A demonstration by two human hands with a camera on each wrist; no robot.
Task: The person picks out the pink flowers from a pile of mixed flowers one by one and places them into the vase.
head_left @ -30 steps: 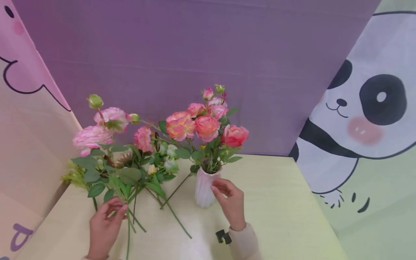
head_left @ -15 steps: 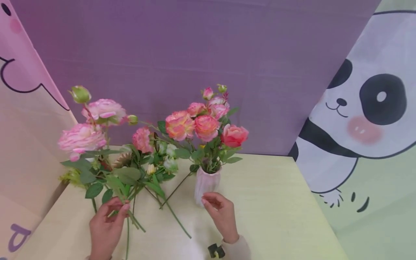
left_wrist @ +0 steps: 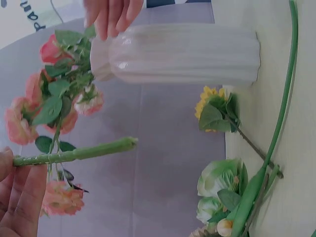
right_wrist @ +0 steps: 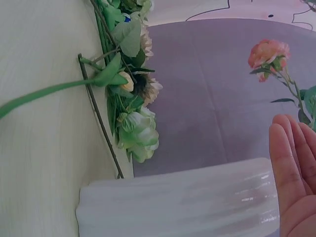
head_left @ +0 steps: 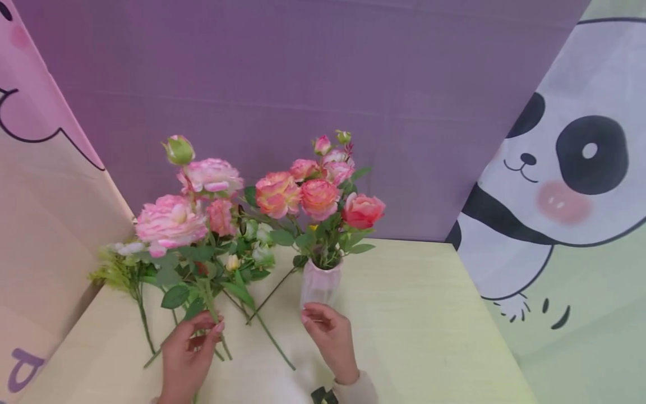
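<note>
My left hand pinches the green stem of a pink flower, which has two ruffled pale-pink blooms and a green bud. In the left wrist view, the cut end of this stem points past the fingers, apart from the vase. A white ribbed vase stands upright on the table, holding several coral and pink flowers. Just in front of the vase is my right hand, holding nothing. Its fingers look nearly straight in the right wrist view; whether they touch the vase I cannot tell.
Left of the vase lie loose flowers, among them white-green blooms, a yellow sunflower and a yellow-green sprig. A long green stem reaches toward the front. A purple backdrop rises behind the table.
The pink flower in my left hand swung left, then came right and now stands closer to the vase. My right hand has moved down and left from the vase's side to its front.
</note>
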